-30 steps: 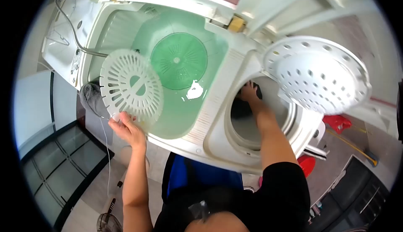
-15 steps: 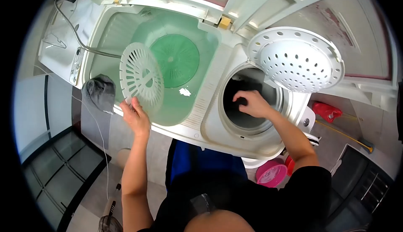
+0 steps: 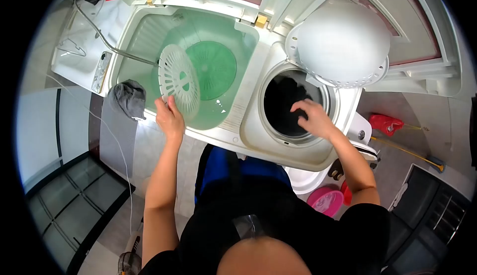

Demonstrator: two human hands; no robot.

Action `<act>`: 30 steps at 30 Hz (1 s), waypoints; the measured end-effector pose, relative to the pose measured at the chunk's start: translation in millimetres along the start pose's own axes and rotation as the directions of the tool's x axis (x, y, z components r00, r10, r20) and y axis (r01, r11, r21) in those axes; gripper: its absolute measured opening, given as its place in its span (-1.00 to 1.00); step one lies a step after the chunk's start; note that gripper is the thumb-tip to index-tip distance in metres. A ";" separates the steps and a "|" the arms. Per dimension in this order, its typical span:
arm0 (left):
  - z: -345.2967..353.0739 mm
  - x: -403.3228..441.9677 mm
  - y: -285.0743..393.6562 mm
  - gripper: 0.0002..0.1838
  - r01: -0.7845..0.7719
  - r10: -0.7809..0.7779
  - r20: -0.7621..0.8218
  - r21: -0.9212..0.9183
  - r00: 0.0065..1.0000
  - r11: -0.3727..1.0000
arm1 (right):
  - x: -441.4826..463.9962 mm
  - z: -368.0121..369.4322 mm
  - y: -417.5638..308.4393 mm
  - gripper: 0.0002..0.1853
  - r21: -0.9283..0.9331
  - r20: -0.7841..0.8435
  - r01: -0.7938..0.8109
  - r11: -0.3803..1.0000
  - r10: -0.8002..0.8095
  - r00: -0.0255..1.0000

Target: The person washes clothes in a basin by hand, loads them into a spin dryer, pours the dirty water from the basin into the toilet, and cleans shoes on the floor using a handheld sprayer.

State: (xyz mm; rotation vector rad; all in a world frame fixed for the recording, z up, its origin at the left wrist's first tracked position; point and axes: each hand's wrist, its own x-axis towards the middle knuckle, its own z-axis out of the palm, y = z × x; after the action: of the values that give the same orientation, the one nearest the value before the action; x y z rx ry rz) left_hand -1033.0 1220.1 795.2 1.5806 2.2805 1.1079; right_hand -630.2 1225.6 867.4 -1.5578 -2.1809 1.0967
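Note:
A white slotted plastic disc is gripped at its lower edge by my left hand, tilted over the wash tub of a twin-tub washing machine. Greenish water stands in that tub, with a round green disc at its bottom. My right hand is over the round spin tub, fingers bent and thumb apart, with nothing visible between them. Black cloth lies inside the spin tub below it. The spin tub's white round inner lid stands raised behind.
A grey cloth hangs over the wash tub's left front corner. From the sink at left, a metal spout reaches over the tub. Pink basin, red bag and yellow-handled tool are on the floor at right.
My right hand has shifted right and its fingers have spread; the black cloth shows more fully in the spin tub. The slotted disc has turned more edge-on. The raised inner lid has tilted.

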 end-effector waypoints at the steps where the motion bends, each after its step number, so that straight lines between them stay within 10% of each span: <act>1: -0.4 -2.2 -1.6 -0.72 0.005 -0.005 0.005 0.010 1.000 1.000 | -5.5 -1.9 -19.0 -0.71 0.032 0.073 0.027 0.999 -0.030 0.997; 7: -0.6 -2.4 -1.3 -0.71 -0.010 0.008 0.020 0.083 1.000 0.997 | -14.1 -41.0 -33.3 -0.71 0.044 -0.106 0.164 0.986 -0.158 0.982; 13: 0.6 -2.9 -2.0 -0.68 0.036 -0.037 0.025 0.038 0.999 0.999 | -5.6 -1.9 40.7 -0.52 -0.786 0.228 0.011 0.618 0.274 0.934; 22: 3.9 -1.7 -1.6 -0.71 0.115 -0.115 0.059 0.004 0.992 0.993 | 118.2 149.2 190.4 -0.07 -0.521 0.454 -0.318 0.793 0.572 0.683; 26: -1.1 -3.7 10.9 -0.73 0.172 -0.169 0.078 -0.036 0.983 0.984 | 127.3 286.9 288.7 0.17 -0.647 0.490 -0.149 0.748 0.557 0.671; 30: 2.7 -2.7 4.1 -0.72 0.139 -0.137 0.056 -0.030 0.989 0.990 | 140.0 242.7 197.3 0.10 -0.627 0.512 -0.182 0.758 0.576 0.636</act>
State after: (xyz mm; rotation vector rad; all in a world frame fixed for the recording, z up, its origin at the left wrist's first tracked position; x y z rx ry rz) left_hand -1027.4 1219.7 795.1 1.3996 2.2842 1.0505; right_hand -688.8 1274.8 533.4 -2.2390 -2.8991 1.4822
